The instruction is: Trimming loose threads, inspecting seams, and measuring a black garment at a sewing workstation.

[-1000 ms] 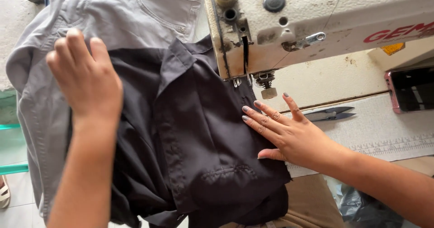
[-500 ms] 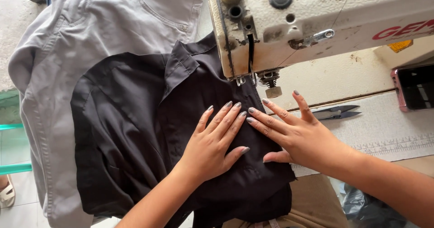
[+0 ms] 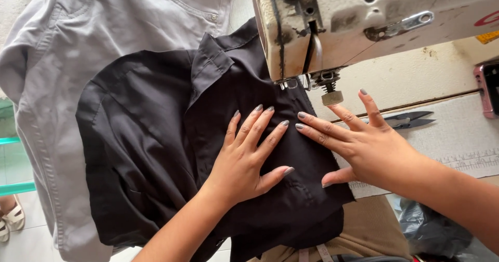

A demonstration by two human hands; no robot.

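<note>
The black shirt (image 3: 156, 153) lies bunched across the sewing table (image 3: 457, 132), its folded front edge running under the head of the cream sewing machine (image 3: 374, 18) and its lower part hanging over the table's near edge toward my lap. My left hand (image 3: 247, 155) lies flat on the dark cloth, fingers spread and pointing toward the presser foot (image 3: 291, 83), thumb held out to the side. My right hand (image 3: 369, 142) rests just beside it, also flat and open, palm partly on the shirt's right edge and partly on the bare table; its fingertips nearly meet those of my left hand in front of the needle area. Neither hand pinches anything. A pale grey garment (image 3: 104, 28) spreads beneath and beyond the shirt, toward the table's far left corner. Thread snips (image 3: 410, 119) lie on the table just past my right hand, and a ruler strip (image 3: 468, 158) runs along the table near my right wrist.
</note>
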